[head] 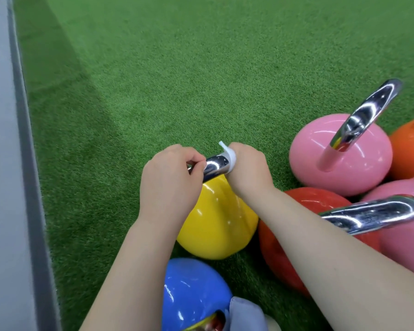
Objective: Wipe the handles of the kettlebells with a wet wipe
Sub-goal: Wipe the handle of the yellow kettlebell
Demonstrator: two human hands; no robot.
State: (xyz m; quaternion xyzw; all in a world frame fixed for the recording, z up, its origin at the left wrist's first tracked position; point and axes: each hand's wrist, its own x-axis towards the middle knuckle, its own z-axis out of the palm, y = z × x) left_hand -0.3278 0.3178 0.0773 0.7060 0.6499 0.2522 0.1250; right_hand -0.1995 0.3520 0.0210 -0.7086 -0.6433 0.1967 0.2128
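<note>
Both forearms are reaching forward: left hand (167, 177) is gripping the yellow kettlebell's (218, 223) chrome handle (215, 167); right hand (247, 168) is clutching the wet wipe (228, 155) around it.

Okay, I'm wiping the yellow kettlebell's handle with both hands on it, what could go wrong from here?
1. The wet wipe sits bunched under your right hand, a corner sticking up; it may slip off the chrome handle.
2. Your left hand covers one end of the handle, so that part may get missed.
3. The yellow kettlebell sits close to the red kettlebell; tipping it could knock them together.
</note>
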